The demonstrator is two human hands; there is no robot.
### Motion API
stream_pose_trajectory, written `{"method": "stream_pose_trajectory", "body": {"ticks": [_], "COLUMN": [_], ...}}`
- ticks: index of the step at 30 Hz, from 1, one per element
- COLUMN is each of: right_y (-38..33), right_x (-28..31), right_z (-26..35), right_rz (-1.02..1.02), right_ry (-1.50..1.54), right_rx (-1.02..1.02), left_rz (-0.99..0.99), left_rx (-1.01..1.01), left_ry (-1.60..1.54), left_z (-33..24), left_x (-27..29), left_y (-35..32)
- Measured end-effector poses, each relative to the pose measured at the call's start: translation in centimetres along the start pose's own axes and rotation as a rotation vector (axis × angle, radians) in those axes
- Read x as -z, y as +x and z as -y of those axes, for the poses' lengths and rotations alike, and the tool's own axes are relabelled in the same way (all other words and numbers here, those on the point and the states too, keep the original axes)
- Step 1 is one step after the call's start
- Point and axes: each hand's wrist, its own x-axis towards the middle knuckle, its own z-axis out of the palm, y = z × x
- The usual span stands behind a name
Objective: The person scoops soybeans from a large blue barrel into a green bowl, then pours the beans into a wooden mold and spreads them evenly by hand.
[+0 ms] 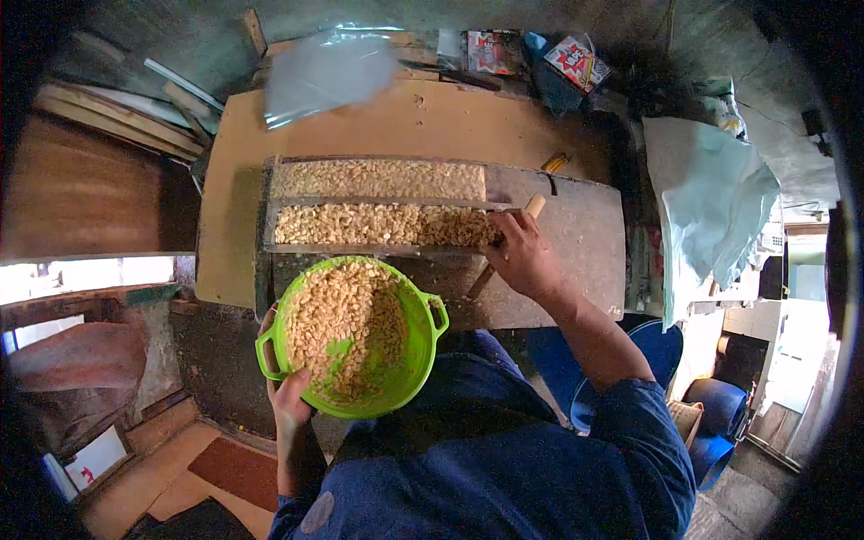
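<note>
My left hand [292, 398] grips the left side of a lime-green, two-handled basin [409, 355], thumb over the rim. Pale split beans [337, 301] fill much of the basin, and green bottom shows through near its middle. At the right end of a long row of the same beans [369, 224] on the table, my right hand [524, 256] has its fingers curled down and close together; its fingertips are partly hidden. Behind lies a second, flatter row of beans [378, 180], apparently under clear plastic. A wooden stick [535, 207] passes beneath my right hand, slanting toward me.
Both rows sit on a grey board [585, 243] over a tan tabletop [238, 135]. Clear plastic sheets [328, 76] lie at the back left. Cartons [576, 63] stand at the back. Pale sheeting [711, 189] hangs at the right, above blue barrels [715, 409]. A yellow-handled tool [556, 163] lies far right.
</note>
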Motion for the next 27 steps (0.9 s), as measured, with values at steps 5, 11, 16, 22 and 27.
{"method": "stream_pose_trajectory", "body": {"ticks": [5, 11, 16, 22, 27], "right_y": [-1.1, -1.3, -0.9, -0.1, 0.3], "right_x": [0.2, -0.2, -0.6, -0.5, -0.7], "right_z": [-1.5, -2.0, -2.3, -2.0, -2.7], "right_rz": [-0.048, -0.027, -0.082, -0.107, -0.087], "right_ry": [-0.032, -0.041, 0.042, 0.014, -0.073], "right_rx": [0.025, 0.141, 0.074, 0.077, 0.091], "left_rz": [-0.11, -0.021, 0.072, 0.041, 0.043], "left_rx": [0.123, 0.05, -0.094, -0.048, -0.073], "left_ry": [0.059, 0.133, 0.008, -0.023, -0.037], "left_z": [0.5, -1.1, -1.4, 0.4, 1.8], "left_x": [1.2, -1.4, -3.1, 0.0, 1.9], "left_y": [-0.1, -0.3, 0.1, -0.2, 0.3]}}
